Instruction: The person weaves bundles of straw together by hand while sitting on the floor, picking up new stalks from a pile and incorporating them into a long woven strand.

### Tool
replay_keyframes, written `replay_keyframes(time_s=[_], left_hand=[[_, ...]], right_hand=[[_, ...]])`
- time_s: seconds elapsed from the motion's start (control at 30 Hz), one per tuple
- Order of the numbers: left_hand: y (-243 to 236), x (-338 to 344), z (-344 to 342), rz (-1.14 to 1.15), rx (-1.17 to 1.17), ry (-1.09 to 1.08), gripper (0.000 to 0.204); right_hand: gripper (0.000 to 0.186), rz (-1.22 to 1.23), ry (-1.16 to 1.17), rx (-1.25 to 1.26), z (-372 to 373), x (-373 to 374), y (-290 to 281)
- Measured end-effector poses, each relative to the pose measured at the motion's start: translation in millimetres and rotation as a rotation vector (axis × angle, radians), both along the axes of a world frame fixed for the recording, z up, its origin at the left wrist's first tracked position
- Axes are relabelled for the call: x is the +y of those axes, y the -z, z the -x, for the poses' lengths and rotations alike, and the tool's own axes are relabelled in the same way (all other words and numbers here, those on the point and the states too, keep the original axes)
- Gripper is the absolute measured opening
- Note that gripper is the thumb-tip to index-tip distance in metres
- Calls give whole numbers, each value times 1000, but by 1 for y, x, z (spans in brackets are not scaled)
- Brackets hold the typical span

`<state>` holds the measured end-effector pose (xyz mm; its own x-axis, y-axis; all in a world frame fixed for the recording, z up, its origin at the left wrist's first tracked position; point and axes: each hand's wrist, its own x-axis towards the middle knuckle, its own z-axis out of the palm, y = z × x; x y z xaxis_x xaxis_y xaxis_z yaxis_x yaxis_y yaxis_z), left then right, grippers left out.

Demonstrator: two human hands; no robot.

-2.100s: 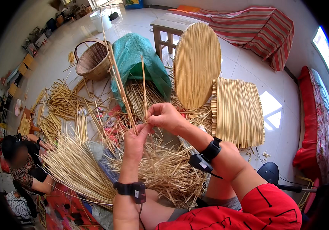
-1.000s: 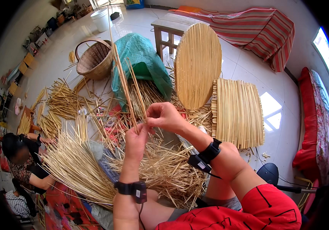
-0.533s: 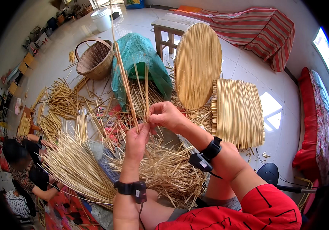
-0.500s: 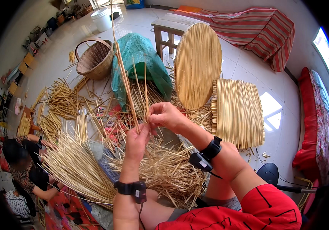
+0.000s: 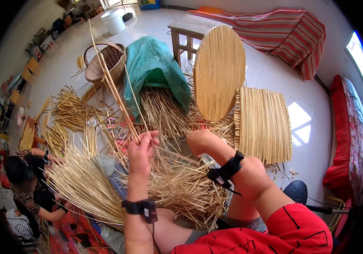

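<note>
My left hand is closed around several long straw stalks, which slant up and to the left past the basket. To its right, my right hand is bent downward over the straw pile, its fingers hidden from view. A blurred stalk streaks between the two hands. Beneath them lies a heap of short loose straw. Left of my left wrist spreads a big bundle of long pale straw.
A green plastic sack full of straw and a wicker basket stand ahead. An oval straw panel leans by a wooden stool, beside a square straw panel. At left sits another person near more straw piles.
My right hand has parted from the left and moved right and down. The stalks in my left hand have tilted further left, and the hand has shifted slightly left.
</note>
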<state>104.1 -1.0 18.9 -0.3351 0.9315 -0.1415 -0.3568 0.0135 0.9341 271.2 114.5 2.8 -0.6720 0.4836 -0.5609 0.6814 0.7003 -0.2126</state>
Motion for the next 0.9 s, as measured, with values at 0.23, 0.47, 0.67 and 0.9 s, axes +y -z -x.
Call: replay_keyframes(time_s=[0.23, 0.47, 0.67, 0.9], left_hand=[[6, 3, -1, -4, -46, -51, 23], [11, 5, 4, -7, -81, -111, 22], [13, 5, 2, -8, -74, -114, 22], [8, 7, 5, 30, -123, -242, 30]], right_hand=[[23, 793, -135, 560, 12, -20, -3], [20, 724, -78, 548, 28, -35, 2], [21, 955, 65, 670, 30, -35, 2], [19, 699, 278, 905, 27, -24, -13]])
